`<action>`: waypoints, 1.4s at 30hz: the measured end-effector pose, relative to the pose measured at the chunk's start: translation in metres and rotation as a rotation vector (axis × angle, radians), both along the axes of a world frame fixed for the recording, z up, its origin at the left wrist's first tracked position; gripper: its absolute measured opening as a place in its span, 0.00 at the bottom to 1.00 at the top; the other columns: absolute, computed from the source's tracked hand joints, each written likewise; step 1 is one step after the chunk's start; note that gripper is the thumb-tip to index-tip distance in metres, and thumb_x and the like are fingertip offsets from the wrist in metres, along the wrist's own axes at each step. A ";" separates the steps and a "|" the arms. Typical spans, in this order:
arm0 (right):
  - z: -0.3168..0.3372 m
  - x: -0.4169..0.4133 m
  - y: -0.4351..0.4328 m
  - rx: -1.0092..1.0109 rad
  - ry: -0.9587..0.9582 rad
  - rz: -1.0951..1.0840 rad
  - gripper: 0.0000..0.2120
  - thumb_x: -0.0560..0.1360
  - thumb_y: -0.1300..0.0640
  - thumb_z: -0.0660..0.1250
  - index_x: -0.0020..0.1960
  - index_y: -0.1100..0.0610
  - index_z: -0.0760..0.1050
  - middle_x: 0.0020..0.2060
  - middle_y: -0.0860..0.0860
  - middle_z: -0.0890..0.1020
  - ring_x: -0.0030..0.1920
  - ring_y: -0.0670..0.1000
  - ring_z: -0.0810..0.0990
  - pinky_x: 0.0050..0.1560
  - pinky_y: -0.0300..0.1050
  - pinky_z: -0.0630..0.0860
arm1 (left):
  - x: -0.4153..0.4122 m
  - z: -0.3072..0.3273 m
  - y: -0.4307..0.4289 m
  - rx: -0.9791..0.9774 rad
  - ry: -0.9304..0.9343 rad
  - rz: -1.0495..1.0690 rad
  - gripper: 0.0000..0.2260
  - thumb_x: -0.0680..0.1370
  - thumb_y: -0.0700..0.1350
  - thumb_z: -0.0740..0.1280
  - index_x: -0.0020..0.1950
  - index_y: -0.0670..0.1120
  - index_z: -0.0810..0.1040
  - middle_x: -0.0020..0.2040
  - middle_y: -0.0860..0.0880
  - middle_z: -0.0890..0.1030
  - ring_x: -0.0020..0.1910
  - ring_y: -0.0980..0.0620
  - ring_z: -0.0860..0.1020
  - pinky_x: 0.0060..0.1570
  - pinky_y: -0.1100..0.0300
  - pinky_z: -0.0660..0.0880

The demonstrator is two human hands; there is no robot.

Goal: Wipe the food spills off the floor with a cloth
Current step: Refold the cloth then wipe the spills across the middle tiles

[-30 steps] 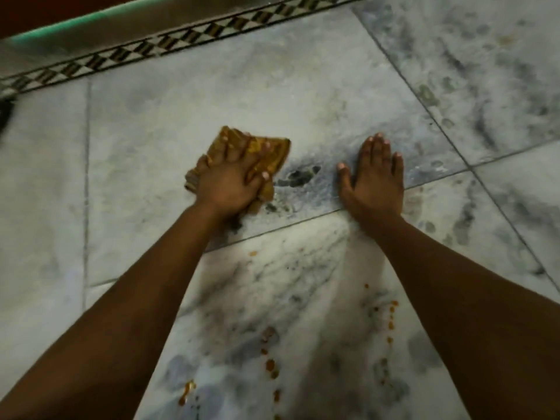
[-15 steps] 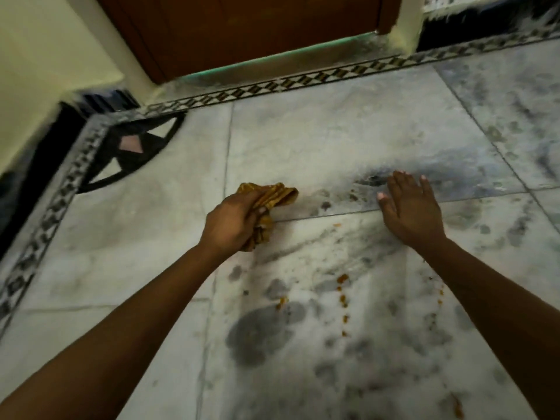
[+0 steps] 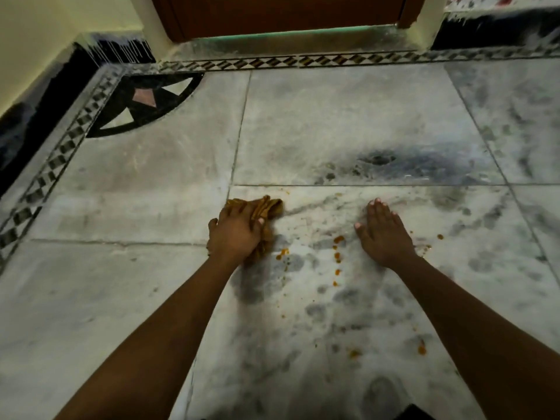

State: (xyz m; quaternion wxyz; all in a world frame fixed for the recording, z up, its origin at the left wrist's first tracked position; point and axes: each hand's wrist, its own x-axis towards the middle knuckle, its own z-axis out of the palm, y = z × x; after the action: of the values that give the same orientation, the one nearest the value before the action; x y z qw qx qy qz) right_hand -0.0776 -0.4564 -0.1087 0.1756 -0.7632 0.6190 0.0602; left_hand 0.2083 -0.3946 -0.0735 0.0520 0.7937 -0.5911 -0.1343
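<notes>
A crumpled mustard-yellow cloth (image 3: 268, 209) lies on the grey marble floor (image 3: 333, 122), and my left hand (image 3: 235, 233) grips it and presses it down. Orange food spills (image 3: 337, 256) dot the tile between my hands, with one blob (image 3: 282, 253) just right of the cloth and more drops (image 3: 421, 349) nearer to me. My right hand (image 3: 383, 234) rests flat on the floor with straight fingers, to the right of the spills.
A brown door (image 3: 278, 13) stands at the far end behind a patterned tile border (image 3: 303, 61). A wall with a dark skirting (image 3: 27, 122) runs along the left. A dark inlaid corner motif (image 3: 142, 104) sits at the far left.
My left hand has dragged the cloth back toward me, from the far tile across the joint onto the near tile with the spills. My right hand has also slid nearer. The view has tilted up.
</notes>
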 end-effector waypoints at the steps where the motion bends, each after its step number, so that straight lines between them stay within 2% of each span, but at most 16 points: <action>1: -0.002 0.000 -0.001 0.027 0.000 -0.022 0.31 0.81 0.44 0.44 0.76 0.61 0.41 0.76 0.57 0.42 0.76 0.53 0.41 0.74 0.47 0.39 | -0.001 -0.008 -0.003 0.114 -0.024 -0.009 0.25 0.79 0.60 0.53 0.75 0.59 0.54 0.77 0.48 0.56 0.75 0.43 0.54 0.68 0.41 0.56; 2: -0.005 -0.001 -0.002 0.052 -0.002 -0.038 0.32 0.80 0.43 0.44 0.76 0.60 0.40 0.76 0.56 0.41 0.76 0.53 0.40 0.74 0.48 0.39 | -0.004 -0.014 -0.005 0.180 -0.025 -0.005 0.27 0.78 0.63 0.52 0.76 0.60 0.49 0.78 0.50 0.48 0.76 0.44 0.46 0.70 0.40 0.49; 4: -0.011 -0.003 -0.004 0.094 -0.010 -0.039 0.33 0.80 0.42 0.44 0.76 0.59 0.37 0.76 0.55 0.38 0.76 0.53 0.38 0.73 0.48 0.38 | -0.007 -0.023 -0.017 0.191 -0.027 0.025 0.29 0.77 0.65 0.50 0.76 0.61 0.45 0.78 0.51 0.42 0.76 0.44 0.40 0.71 0.39 0.42; 9: -0.016 -0.003 -0.004 0.110 -0.051 -0.044 0.33 0.80 0.43 0.44 0.76 0.58 0.36 0.76 0.55 0.36 0.76 0.52 0.36 0.73 0.48 0.37 | -0.017 -0.023 -0.074 0.169 0.022 0.020 0.28 0.78 0.64 0.51 0.76 0.61 0.48 0.78 0.51 0.42 0.76 0.42 0.39 0.70 0.37 0.40; 12: -0.014 -0.003 -0.003 0.127 -0.042 -0.056 0.32 0.80 0.43 0.44 0.76 0.58 0.36 0.75 0.55 0.36 0.76 0.52 0.37 0.73 0.47 0.37 | -0.039 -0.023 -0.076 0.191 -0.012 -0.186 0.27 0.79 0.62 0.51 0.76 0.60 0.49 0.78 0.51 0.44 0.76 0.43 0.40 0.70 0.37 0.39; 17: -0.010 -0.003 -0.004 0.142 -0.056 -0.047 0.32 0.80 0.43 0.43 0.76 0.58 0.36 0.76 0.55 0.37 0.76 0.52 0.37 0.73 0.46 0.37 | -0.015 -0.026 0.006 0.065 -0.074 -0.519 0.28 0.73 0.66 0.41 0.74 0.64 0.47 0.78 0.55 0.47 0.77 0.48 0.44 0.71 0.44 0.41; 19: -0.012 -0.004 -0.003 0.111 -0.060 -0.043 0.32 0.80 0.42 0.42 0.76 0.59 0.37 0.76 0.55 0.37 0.76 0.52 0.37 0.73 0.46 0.37 | 0.016 -0.027 0.009 0.084 -0.140 -0.435 0.30 0.72 0.67 0.40 0.74 0.62 0.50 0.78 0.55 0.48 0.77 0.48 0.46 0.71 0.43 0.42; 21: -0.012 -0.004 0.000 0.091 -0.062 -0.049 0.32 0.80 0.42 0.42 0.76 0.59 0.37 0.76 0.55 0.38 0.76 0.51 0.37 0.73 0.45 0.36 | 0.029 -0.027 -0.018 0.127 -0.144 -0.248 0.31 0.73 0.68 0.41 0.75 0.60 0.51 0.78 0.53 0.47 0.77 0.47 0.44 0.71 0.41 0.42; 23: -0.011 -0.004 0.000 0.091 -0.070 -0.051 0.31 0.81 0.44 0.44 0.76 0.59 0.37 0.76 0.55 0.37 0.76 0.51 0.37 0.72 0.44 0.36 | 0.016 -0.022 -0.061 0.158 -0.047 -0.110 0.27 0.77 0.65 0.47 0.76 0.60 0.49 0.78 0.53 0.45 0.76 0.46 0.41 0.71 0.39 0.41; 25: -0.010 -0.003 0.000 0.098 -0.077 -0.053 0.31 0.81 0.45 0.44 0.76 0.59 0.37 0.76 0.55 0.37 0.76 0.51 0.37 0.72 0.44 0.35 | -0.017 -0.023 -0.093 0.182 0.018 -0.110 0.26 0.79 0.62 0.49 0.76 0.60 0.47 0.78 0.52 0.44 0.76 0.45 0.40 0.71 0.38 0.39; 29: -0.006 -0.001 0.001 0.101 -0.072 -0.052 0.31 0.81 0.45 0.44 0.76 0.59 0.36 0.76 0.55 0.37 0.76 0.51 0.37 0.72 0.44 0.35 | -0.070 -0.037 -0.057 0.091 -0.097 -0.402 0.27 0.77 0.65 0.43 0.75 0.62 0.45 0.78 0.53 0.43 0.76 0.46 0.39 0.71 0.40 0.36; 31: -0.007 -0.002 0.000 0.081 -0.073 -0.052 0.31 0.81 0.45 0.44 0.76 0.59 0.37 0.76 0.55 0.38 0.76 0.51 0.37 0.72 0.44 0.35 | -0.056 -0.043 -0.013 0.005 -0.101 -0.598 0.27 0.75 0.65 0.43 0.75 0.64 0.45 0.78 0.53 0.46 0.76 0.46 0.43 0.70 0.44 0.36; 33: -0.010 -0.003 -0.001 0.080 -0.075 -0.049 0.31 0.81 0.45 0.45 0.76 0.59 0.37 0.76 0.55 0.38 0.76 0.51 0.38 0.72 0.44 0.35 | -0.017 -0.045 0.012 -0.029 -0.078 -0.690 0.26 0.76 0.66 0.44 0.74 0.65 0.46 0.77 0.53 0.51 0.76 0.44 0.50 0.70 0.45 0.39; 35: -0.013 -0.004 0.000 0.060 -0.084 -0.056 0.31 0.81 0.45 0.45 0.76 0.59 0.38 0.76 0.55 0.39 0.76 0.51 0.38 0.72 0.45 0.36 | 0.020 -0.043 0.006 -0.003 -0.143 -0.565 0.28 0.76 0.67 0.43 0.75 0.62 0.48 0.77 0.49 0.53 0.75 0.42 0.52 0.70 0.40 0.44; 39: -0.010 -0.002 0.002 0.081 -0.087 -0.061 0.31 0.81 0.44 0.45 0.76 0.59 0.38 0.76 0.55 0.38 0.76 0.52 0.37 0.72 0.45 0.35 | 0.009 -0.039 -0.047 0.131 -0.142 -0.226 0.28 0.78 0.64 0.48 0.76 0.58 0.46 0.78 0.51 0.41 0.76 0.45 0.40 0.70 0.38 0.40; 42: -0.008 -0.001 0.002 0.097 -0.078 -0.070 0.31 0.81 0.44 0.45 0.76 0.59 0.37 0.76 0.55 0.37 0.76 0.52 0.37 0.72 0.45 0.35 | -0.022 -0.042 -0.036 0.103 -0.141 -0.350 0.29 0.77 0.64 0.44 0.76 0.57 0.43 0.78 0.49 0.41 0.76 0.41 0.39 0.68 0.34 0.38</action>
State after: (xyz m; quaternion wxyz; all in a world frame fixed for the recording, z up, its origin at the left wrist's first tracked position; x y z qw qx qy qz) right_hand -0.0783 -0.4544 -0.1165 0.2384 -0.7335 0.6342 0.0542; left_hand 0.1858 -0.4302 -0.1153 -0.0546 0.6877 -0.7147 -0.1155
